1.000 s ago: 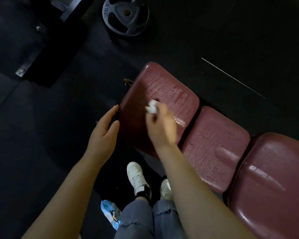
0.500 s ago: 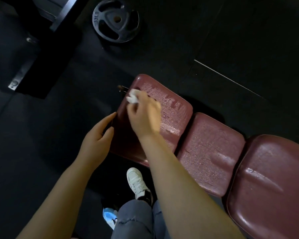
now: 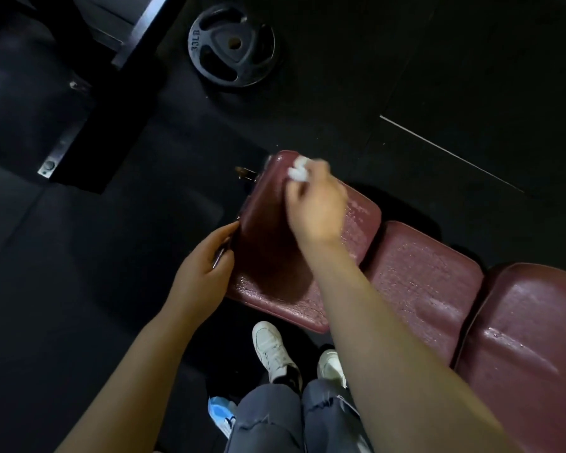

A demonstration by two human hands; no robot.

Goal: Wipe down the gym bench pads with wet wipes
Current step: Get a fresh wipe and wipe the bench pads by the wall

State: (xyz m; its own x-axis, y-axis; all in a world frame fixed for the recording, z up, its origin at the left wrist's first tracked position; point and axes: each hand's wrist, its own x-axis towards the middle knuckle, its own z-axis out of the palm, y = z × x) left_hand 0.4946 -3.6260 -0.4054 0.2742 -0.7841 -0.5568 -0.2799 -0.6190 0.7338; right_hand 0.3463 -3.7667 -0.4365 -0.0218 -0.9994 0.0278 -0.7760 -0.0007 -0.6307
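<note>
Right hand (image 3: 314,204) and wet wipe (image 3: 297,173) are motion-blurred; fingers indistinct.

I read one marking: "33LB", cast in raised characters on the black weight plate (image 3: 232,45). I find no other legible text.
</note>
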